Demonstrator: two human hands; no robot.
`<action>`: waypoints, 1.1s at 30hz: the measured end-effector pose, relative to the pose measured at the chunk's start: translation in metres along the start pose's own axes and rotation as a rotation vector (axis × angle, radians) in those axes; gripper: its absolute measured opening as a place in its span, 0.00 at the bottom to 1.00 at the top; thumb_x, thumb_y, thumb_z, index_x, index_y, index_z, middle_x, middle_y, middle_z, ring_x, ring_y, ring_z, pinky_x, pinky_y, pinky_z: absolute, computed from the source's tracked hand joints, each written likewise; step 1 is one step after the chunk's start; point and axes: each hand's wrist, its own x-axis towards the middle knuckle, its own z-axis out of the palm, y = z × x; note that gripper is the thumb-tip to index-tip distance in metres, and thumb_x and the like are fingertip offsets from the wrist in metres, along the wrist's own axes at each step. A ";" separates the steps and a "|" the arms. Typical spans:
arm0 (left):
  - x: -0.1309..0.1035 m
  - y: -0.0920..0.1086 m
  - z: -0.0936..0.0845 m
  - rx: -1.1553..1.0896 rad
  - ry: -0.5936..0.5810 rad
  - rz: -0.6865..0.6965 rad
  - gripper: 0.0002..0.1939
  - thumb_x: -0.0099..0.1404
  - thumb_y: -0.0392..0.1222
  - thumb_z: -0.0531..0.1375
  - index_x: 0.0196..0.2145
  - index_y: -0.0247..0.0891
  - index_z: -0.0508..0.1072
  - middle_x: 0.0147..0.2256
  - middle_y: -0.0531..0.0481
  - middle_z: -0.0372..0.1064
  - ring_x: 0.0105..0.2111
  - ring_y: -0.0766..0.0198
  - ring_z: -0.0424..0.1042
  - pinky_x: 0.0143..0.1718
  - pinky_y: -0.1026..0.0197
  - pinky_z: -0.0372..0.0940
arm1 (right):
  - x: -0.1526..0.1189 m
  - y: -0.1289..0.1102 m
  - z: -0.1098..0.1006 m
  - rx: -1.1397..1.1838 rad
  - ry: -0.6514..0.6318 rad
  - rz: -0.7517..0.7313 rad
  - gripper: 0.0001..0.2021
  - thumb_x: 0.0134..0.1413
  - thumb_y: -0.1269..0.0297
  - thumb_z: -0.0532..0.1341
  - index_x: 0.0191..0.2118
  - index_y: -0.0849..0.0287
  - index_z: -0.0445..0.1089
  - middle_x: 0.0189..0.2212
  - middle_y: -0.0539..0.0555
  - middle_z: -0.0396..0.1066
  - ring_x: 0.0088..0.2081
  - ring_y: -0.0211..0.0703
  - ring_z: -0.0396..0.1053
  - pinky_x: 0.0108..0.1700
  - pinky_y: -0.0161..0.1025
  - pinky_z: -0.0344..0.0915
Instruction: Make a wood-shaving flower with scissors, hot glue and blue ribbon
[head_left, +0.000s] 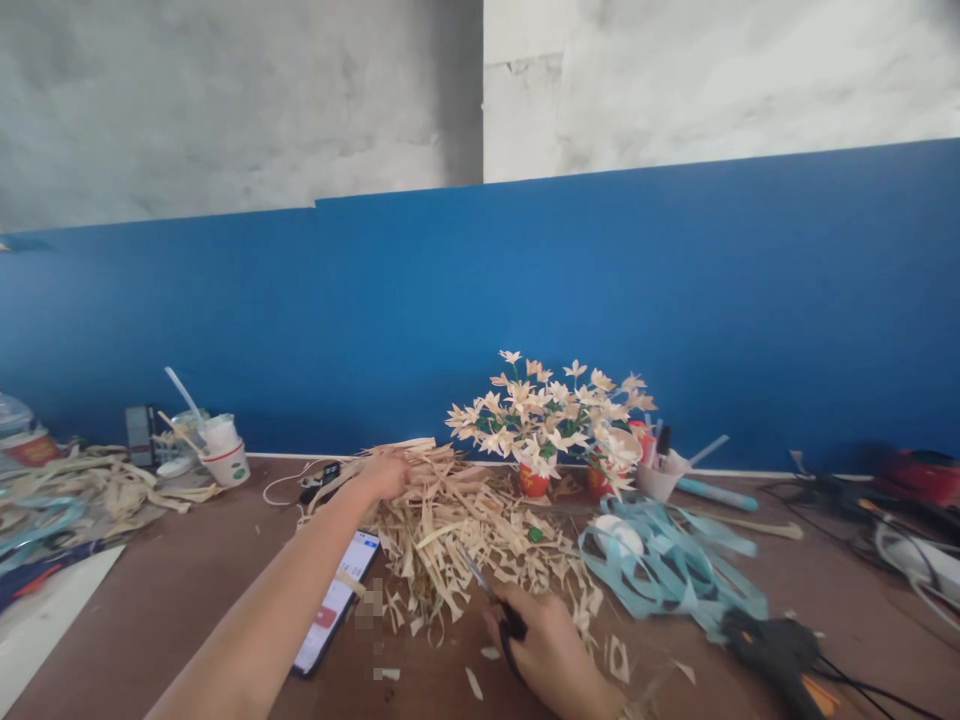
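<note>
A heap of pale dried strips and cut scraps (450,530) covers the middle of the brown table. At the heap's upper left edge, my left hand (386,474) reaches in with fingers bent down onto the strips; whether it grips any is too small to tell. My right hand (546,640) is closed around dark-handled scissors (512,620) in front of the heap, their blades pointing up and left over the scraps. A phone (337,600) with a lit screen lies partly behind my left forearm. Behind the heap stand pale flowers (551,410) in red pots (533,482).
Light blue ribbon (667,570) and a black glue gun (772,645) lie on the right, with cables (847,500) beyond. Paper cups (226,464) and more strips (112,490) sit on the left. A blue panel (375,310) rises behind the table (187,590).
</note>
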 end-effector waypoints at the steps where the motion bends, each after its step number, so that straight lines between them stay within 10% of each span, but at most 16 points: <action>1: 0.000 0.001 0.000 0.007 0.009 -0.003 0.09 0.54 0.37 0.56 0.28 0.38 0.76 0.41 0.41 0.69 0.47 0.48 0.62 0.46 0.51 0.54 | 0.000 0.000 0.000 -0.008 0.000 0.001 0.10 0.53 0.63 0.52 0.32 0.57 0.69 0.21 0.50 0.69 0.22 0.35 0.65 0.25 0.28 0.55; 17: -0.016 0.002 -0.055 -0.043 0.341 -0.153 0.09 0.53 0.30 0.53 0.26 0.35 0.74 0.33 0.39 0.72 0.40 0.52 0.67 0.44 0.54 0.52 | 0.000 0.003 0.000 -0.010 0.028 0.038 0.09 0.51 0.63 0.53 0.34 0.57 0.69 0.20 0.50 0.70 0.22 0.36 0.66 0.25 0.28 0.56; 23: -0.033 0.009 -0.034 -0.328 0.391 -0.259 0.14 0.57 0.46 0.51 0.30 0.37 0.73 0.27 0.49 0.73 0.27 0.63 0.70 0.27 0.65 0.58 | 0.001 0.001 -0.001 -0.008 0.028 0.038 0.08 0.51 0.64 0.53 0.31 0.57 0.69 0.20 0.49 0.68 0.22 0.35 0.64 0.26 0.28 0.56; 33: -0.032 0.006 -0.020 -0.413 0.436 -0.318 0.12 0.57 0.42 0.53 0.36 0.37 0.72 0.29 0.47 0.73 0.30 0.60 0.70 0.31 0.63 0.60 | 0.002 0.003 0.000 0.009 0.027 0.040 0.09 0.52 0.63 0.52 0.31 0.58 0.69 0.20 0.50 0.69 0.22 0.36 0.65 0.26 0.28 0.56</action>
